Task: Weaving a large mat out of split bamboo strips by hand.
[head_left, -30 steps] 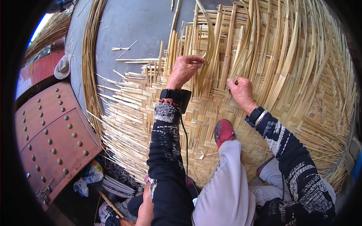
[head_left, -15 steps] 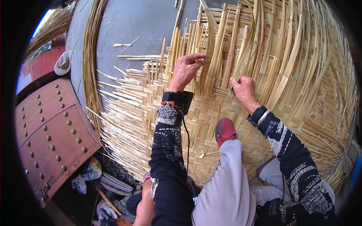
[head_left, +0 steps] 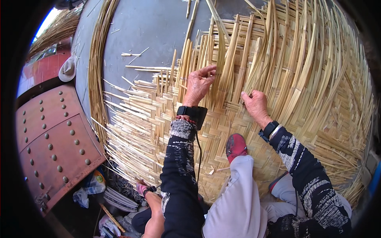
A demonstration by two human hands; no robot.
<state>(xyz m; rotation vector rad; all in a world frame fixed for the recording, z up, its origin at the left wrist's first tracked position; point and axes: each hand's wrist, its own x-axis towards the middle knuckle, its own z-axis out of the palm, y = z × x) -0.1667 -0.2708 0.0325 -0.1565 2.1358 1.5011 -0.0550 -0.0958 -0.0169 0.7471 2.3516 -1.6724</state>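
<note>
My left hand [head_left: 200, 85], at the middle of the woven mat [head_left: 246, 170], has fingers pinched on an upright pale reed strip [head_left: 220, 51]. My right hand [head_left: 256, 105], lower and to the right, has thumb and forefinger closed on another strip [head_left: 258, 67] among long loose strips lying across the weave. The mat's left side ends in many loose split ends [head_left: 131, 127]. My red shoe [head_left: 236, 147] stands on the mat below and between my hands.
A long reed bundle [head_left: 97, 59] lies on grey ground [head_left: 143, 27] at left. Beyond are a pale hat [head_left: 67, 69], a rusty studded metal panel [head_left: 59, 146] and plastic bags [head_left: 93, 184]. A co-worker's pink-covered hand [head_left: 142, 188] and bare limb [head_left: 154, 218] are at lower left.
Both my hands sit slightly lower in the picture, still at the strips, as the whole view shifts a little. The co-worker's pink-covered hand has come out into view at the mat's lower-left edge.
</note>
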